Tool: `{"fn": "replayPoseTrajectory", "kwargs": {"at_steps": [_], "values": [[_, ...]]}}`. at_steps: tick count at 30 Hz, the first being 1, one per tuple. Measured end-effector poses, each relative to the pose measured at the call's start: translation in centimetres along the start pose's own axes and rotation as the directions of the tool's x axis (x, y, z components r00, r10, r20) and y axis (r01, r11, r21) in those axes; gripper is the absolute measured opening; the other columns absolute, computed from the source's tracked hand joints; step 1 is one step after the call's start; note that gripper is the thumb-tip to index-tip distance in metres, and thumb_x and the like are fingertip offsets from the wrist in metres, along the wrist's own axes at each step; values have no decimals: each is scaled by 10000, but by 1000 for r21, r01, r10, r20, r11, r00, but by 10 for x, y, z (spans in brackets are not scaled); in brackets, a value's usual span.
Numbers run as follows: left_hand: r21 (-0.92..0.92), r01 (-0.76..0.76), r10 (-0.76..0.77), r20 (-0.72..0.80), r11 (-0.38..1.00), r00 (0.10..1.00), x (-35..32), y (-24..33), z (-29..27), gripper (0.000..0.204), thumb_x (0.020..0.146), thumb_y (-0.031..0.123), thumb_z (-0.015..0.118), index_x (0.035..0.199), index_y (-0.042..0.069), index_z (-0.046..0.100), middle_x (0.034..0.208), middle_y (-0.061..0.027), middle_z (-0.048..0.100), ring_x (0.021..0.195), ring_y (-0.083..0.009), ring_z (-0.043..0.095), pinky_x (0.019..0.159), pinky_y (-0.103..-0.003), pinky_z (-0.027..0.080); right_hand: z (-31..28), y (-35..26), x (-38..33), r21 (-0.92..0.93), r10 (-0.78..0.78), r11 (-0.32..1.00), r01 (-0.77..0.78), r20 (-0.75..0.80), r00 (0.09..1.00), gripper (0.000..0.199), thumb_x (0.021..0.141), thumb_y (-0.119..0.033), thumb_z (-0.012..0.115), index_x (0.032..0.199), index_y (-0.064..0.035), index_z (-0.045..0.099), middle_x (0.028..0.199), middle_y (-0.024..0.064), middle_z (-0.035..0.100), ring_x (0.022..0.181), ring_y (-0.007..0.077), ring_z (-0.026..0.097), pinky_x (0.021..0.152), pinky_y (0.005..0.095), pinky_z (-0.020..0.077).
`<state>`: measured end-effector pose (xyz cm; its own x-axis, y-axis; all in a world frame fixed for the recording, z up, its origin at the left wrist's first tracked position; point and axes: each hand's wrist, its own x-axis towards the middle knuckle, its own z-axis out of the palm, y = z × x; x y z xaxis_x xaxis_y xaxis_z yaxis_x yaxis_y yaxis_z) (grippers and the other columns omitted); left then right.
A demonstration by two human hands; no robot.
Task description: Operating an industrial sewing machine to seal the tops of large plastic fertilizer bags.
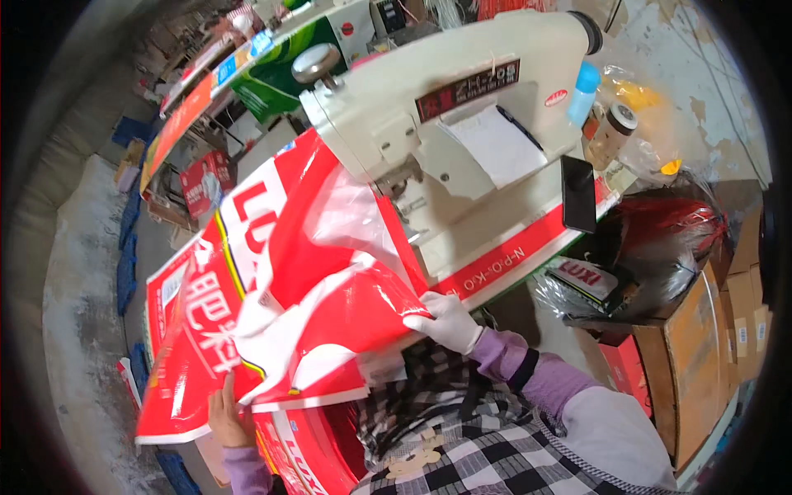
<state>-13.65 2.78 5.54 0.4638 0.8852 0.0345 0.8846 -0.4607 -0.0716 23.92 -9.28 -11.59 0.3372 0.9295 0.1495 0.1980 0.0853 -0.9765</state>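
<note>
A large glossy red and white printed plastic bag (pixel 330 318) lies folded and rumpled over the left end of the sewing machine's bed. The cream sewing machine (pixel 396 107) stands just beyond it, its needle area close to the bag's right edge. My right hand (pixel 450 323), in a white glove, is closed on the bag's near right edge. Toward the bag's lower left, my left hand (pixel 229 417) rests its stretched fingers against the printed surface; its thumb is not clear. More red printed bags (pixel 301 454) lie below, beside my checked apron (pixel 445 437).
On the machine lie a paper pad (pixel 491 148), a black pen (pixel 520 128) and a dark phone (pixel 578 196). Behind its right end stand a blue bottle (pixel 584 95) and a lidded jar (pixel 612 132). A cardboard box (pixel 689 371) stands at the right, near plastic-wrapped bundles (pixel 660 239).
</note>
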Motion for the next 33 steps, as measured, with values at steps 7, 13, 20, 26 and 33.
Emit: {"fn": "replayPoseTrajectory", "kwargs": {"at_steps": [7, 13, 20, 26, 33], "values": [[155, 39, -73, 227, 987, 971, 63, -69, 115, 707, 715, 156, 629, 1387, 190, 415, 972, -141, 676, 811, -309, 668, 710, -460, 521, 46, -9, 5, -380, -327, 868, 319, 45, 944, 269, 811, -284, 692, 957, -58, 693, 899, 156, 681, 875, 304, 651, 785, 396, 519], [-68, 435, -438, -42, 898, 898, 75, -153, 143, 537, 773, 164, 643, 1295, 235, 542, 1029, -190, 659, 848, -336, 667, 790, -450, 516, 95, -100, 86, 0, 22, 1000, -22, 215, 976, 235, 885, -276, 548, 994, -113, 677, 896, 151, 687, 869, 316, 663, 804, 371, 515], [-524, 145, -223, 575, -839, 787, -135, -171, 151, 550, 933, 443, 517, 1346, 91, 431, 1311, -103, 539, 1221, -277, 507, 1021, -449, 425, 131, -41, 33, -182, 48, 983, 22, 372, 927, 191, 799, -224, 640, 890, -62, 683, 870, 132, 665, 823, 326, 632, 789, 413, 502], [-888, 384, -789, 420, -254, 449, -308, -180, 195, 185, 913, 223, 623, 964, 46, 638, 858, -45, 653, 733, -154, 593, 685, -316, 501, 170, -71, 125, -671, -417, 563, 482, 273, 867, 520, 747, -193, 701, 1225, -57, 545, 1318, 117, 486, 1228, 302, 427, 972, 418, 398], [-302, 953, -1000, 0, -20, -21, -589, -110, 203, 407, 893, 243, 642, 637, -33, 488, 534, -17, 427, 596, -102, 353, 505, -361, 351, 320, -103, 9, -209, -202, 812, 545, 775, 598, 181, 750, -64, 558, 919, -87, 617, 776, 161, 634, 777, 366, 629, 684, 463, 504]]}}
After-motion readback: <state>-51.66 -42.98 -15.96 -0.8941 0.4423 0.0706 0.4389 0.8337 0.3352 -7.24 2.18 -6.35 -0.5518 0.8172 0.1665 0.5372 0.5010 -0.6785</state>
